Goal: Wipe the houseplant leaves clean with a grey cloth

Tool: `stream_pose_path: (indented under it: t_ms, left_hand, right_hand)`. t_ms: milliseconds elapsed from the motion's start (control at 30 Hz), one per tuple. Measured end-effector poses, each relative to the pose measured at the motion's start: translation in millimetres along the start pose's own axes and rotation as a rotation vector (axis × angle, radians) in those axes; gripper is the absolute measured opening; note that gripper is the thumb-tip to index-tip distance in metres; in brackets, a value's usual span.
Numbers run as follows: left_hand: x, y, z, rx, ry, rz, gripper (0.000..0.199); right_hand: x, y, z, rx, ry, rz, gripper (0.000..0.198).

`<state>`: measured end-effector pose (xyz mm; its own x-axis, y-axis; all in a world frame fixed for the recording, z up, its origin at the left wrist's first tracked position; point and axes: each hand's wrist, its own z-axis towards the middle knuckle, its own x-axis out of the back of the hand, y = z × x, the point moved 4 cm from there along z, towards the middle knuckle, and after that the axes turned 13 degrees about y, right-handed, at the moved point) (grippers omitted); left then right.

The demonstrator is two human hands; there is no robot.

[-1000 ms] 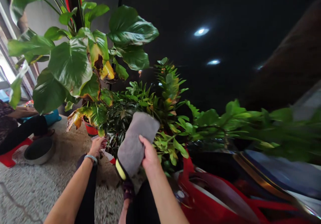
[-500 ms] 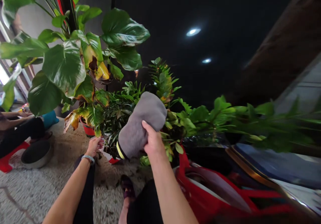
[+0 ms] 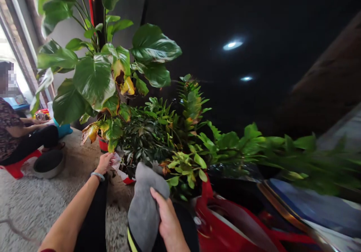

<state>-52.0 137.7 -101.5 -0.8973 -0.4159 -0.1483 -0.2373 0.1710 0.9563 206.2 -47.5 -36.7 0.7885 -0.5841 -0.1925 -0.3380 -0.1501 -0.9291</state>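
My right hand is closed round a soft grey cloth piece, its thumb lying on top. The piece is long with rounded lobes, and its lower end has a yellow and black edge. It hangs low over my lap. Further forward on the left, my left hand, with a pale bracelet on the wrist, has its fingers closed at a thin white-and-pink patterned piece. That piece is beside a white and red planter under a dark leafy plant. The left fingertips are partly hidden.
A tall large-leaved plant in a red pot rises at the left. More greenery runs right. A red bag stands right of my legs. At far left, a person sits on a red stool behind a grey basin.
My right hand has drawn the grey piece down and toward me, tipping it more upright. My left hand stays by the planter. The view has shifted left, showing more of the seated person.
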Motion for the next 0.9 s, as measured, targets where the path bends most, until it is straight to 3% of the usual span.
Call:
stream_pose_path:
  t_ms: [100, 167, 267, 367, 433, 533, 633, 700, 767, 833, 900]
  left_hand:
    - [7, 1, 0, 0.015, 0.042, -0.024, 0.024]
    - [7, 0, 1, 0.04, 0.047, -0.036, 0.023]
    - [5, -1, 4, 0.087, 0.032, -0.063, 0.018]
    - [5, 0, 6, 0.137, 0.017, -0.112, 0.015]
    - [6, 1, 6, 0.167, 0.005, -0.152, 0.015]
    - [8, 2, 7, 0.203, -0.003, -0.212, 0.011]
    - [9, 2, 9, 0.229, 0.005, -0.26, 0.007]
    - [10, 2, 12, 0.238, 0.016, -0.282, 0.005]
    - [12, 2, 14, 0.244, 0.026, -0.294, 0.005]
    - [13, 1, 15, 0.249, 0.032, -0.298, 0.005]
    - [14, 0, 16, 0.255, 0.032, -0.297, 0.005]
  right_hand:
    - [-20, -48, 20, 0.01, 0.064, 0.174, 0.045]
    - [-34, -62, 36, 0.039, 0.126, 0.255, 0.045]
    - [-46, -43, 45, -0.127, 0.162, 0.26, 0.038]
    - [-42, -12, 30, -0.244, 0.121, 0.157, 0.037]
    - [-37, -12, 17, -0.187, 0.071, 0.1, 0.041]
    - [-38, -50, 16, -0.021, 0.048, 0.112, 0.047]
    - [-53, -103, 43, 0.185, 0.148, 0.27, 0.048]
    - [-66, -116, 66, 0.185, 0.199, 0.345, 0.044]
    - [-77, -96, 79, 0.036, 0.205, 0.338, 0.035]
    - [-79, -53, 75, -0.153, 0.174, 0.273, 0.027]
    - [-73, -7, 57, -0.243, 0.096, 0.18, 0.023]
